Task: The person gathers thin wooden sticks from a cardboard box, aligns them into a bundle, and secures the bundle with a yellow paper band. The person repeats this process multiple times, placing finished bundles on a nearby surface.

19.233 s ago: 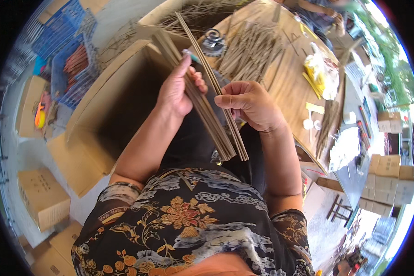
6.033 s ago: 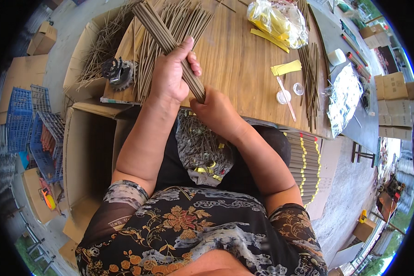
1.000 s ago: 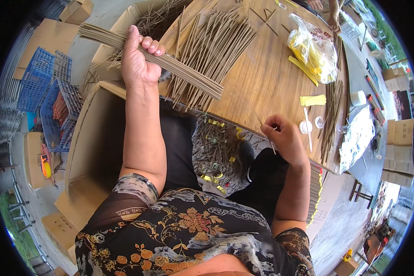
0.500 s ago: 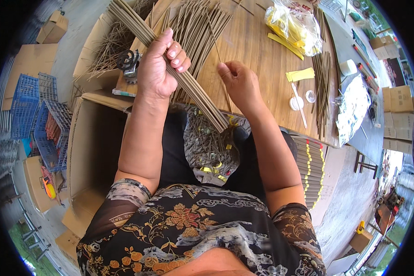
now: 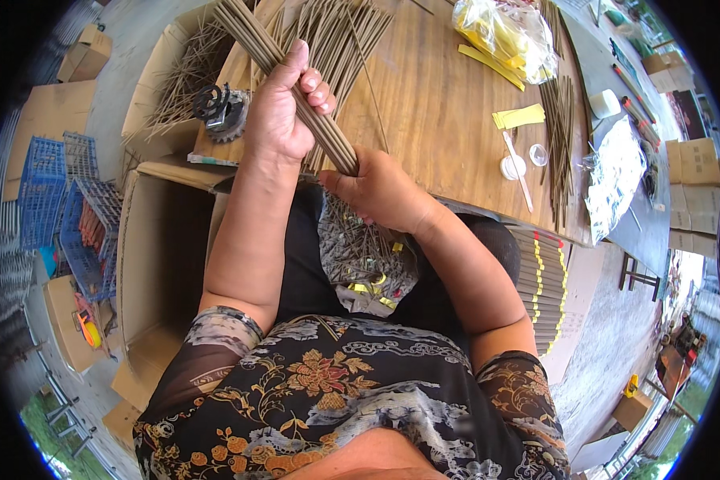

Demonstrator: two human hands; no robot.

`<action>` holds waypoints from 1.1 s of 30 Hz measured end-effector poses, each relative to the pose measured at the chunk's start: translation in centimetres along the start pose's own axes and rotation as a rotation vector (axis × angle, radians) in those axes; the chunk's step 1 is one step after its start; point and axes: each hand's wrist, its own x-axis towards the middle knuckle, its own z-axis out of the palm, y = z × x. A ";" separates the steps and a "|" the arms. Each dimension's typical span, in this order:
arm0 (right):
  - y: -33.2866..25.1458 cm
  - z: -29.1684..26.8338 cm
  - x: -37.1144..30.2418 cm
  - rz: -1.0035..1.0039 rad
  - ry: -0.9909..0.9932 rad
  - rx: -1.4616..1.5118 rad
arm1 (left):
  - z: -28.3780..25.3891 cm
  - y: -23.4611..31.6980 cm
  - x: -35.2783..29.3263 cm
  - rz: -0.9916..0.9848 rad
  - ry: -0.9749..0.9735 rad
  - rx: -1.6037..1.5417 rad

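Observation:
My left hand [image 5: 284, 112] is wrapped round a slanting bundle of thin brown incense sticks [image 5: 326, 132]. Cupped about the bundle's lower end is my right hand [image 5: 386, 192], its thumb to the left of the sticks; some of its fingers are hidden. Beyond the bundle, a pile of loose sticks [image 5: 348, 40] spreads over the wooden table [image 5: 432, 104]. A single stick [image 5: 368, 68] lies slanting at the pile's right edge. Below my hands, a grey cloth [image 5: 340, 272] between my legs holds stick scraps and yellow paper bits.
Yellow paper strips [image 5: 520, 117], a plastic bag [image 5: 528, 40], a white round tub [image 5: 513, 166] and more sticks [image 5: 562, 152] lie on the table's right. A black metal device [image 5: 226, 120] stands at its left corner. Left are an open cardboard box [image 5: 164, 264] and blue crates [image 5: 44, 192].
My right hand has moved left and down from the single stick on the table onto the bundle's lower end. My left hand still grips the bundle, which has shifted slightly.

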 end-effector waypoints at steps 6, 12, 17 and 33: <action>0.2 -0.7 0.1 0.005 -0.056 0.125 | 1.0 -2.1 -1.3 -0.056 -0.005 0.099; 0.8 -1.3 0.0 -0.274 0.241 -0.082 | 1.0 -1.4 -1.0 0.042 0.047 0.162; 0.6 -1.7 -0.7 -0.275 0.396 -0.190 | 0.6 -1.2 -0.8 0.066 0.079 0.159; -1.1 -1.8 -1.9 -0.333 0.478 -0.351 | 1.1 -2.0 -0.8 0.072 0.086 0.176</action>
